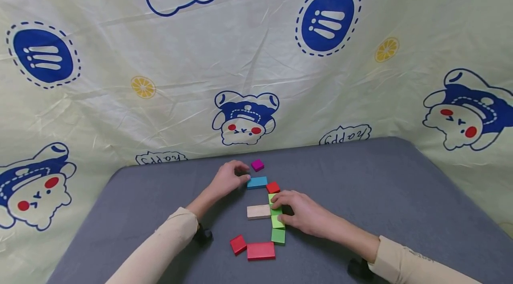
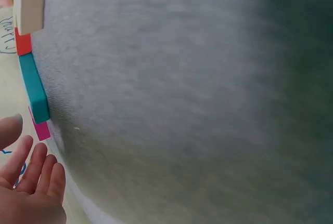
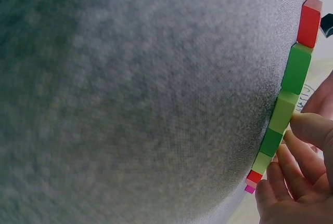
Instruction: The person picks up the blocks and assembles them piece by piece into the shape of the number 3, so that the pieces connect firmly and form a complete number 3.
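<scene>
Several blocks lie on the grey table. In the head view my left hand [image 1: 229,179] is by the left end of a blue block [image 1: 257,183], fingers loosely extended, holding nothing. A magenta block [image 1: 258,165] lies just beyond. My right hand [image 1: 302,213] rests along a column of green blocks, its thumb at the light green block [image 1: 278,222] and its fingertips farther up by the dark green block [image 1: 276,211], partly covering them. In the right wrist view the thumb and fingers lie against the column's side. A red block [image 1: 273,187] sits at the column's top.
A pale wooden block [image 1: 258,212] extends left from the column. Below stand a green block [image 1: 278,236], a long red block [image 1: 261,251] and a tilted small red block [image 1: 238,245]. A patterned curtain [image 1: 256,61] hangs behind the grey table [image 1: 340,172].
</scene>
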Available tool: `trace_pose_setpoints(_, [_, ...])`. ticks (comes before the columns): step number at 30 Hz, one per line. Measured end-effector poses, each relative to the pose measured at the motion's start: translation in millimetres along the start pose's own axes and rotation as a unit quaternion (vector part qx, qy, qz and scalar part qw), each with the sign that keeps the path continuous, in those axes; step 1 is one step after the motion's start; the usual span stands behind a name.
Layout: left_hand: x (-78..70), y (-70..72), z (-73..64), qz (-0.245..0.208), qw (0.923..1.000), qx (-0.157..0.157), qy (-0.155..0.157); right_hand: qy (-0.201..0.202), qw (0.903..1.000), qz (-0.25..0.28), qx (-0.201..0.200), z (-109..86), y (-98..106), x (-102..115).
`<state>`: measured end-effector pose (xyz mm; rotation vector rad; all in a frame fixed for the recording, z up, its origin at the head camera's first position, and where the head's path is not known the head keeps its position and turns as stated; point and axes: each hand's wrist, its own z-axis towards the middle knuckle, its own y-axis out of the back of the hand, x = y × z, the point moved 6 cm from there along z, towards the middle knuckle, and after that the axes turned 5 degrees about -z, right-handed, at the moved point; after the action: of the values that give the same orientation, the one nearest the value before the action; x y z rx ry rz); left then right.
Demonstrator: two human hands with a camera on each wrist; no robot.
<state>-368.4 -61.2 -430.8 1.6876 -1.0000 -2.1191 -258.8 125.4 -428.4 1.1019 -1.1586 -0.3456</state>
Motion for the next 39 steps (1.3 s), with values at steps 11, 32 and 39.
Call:
trace_pose_setpoints(11, [5.9, -0.7, 21.0, -0.058, 0.9973, -0.041, 0.018, 0.007, 1.0, 0.005, -0.004, 0.4, -1, -1])
trace_pose_setpoints(32, [-1.1, -17.6, 43.2, 0.009, 0.9998, -0.008, 0.017, 0.01, 0.9999, 0.0, -0.01, -1.8, 1, 1])
trace_pose_setpoints(39, [-1.6, -19.9, 40.5, 0.013, 0.9991, -0.025, 0.031, 0.01, 0.9998, -0.007, -0.013, -1.4, 1, 1])
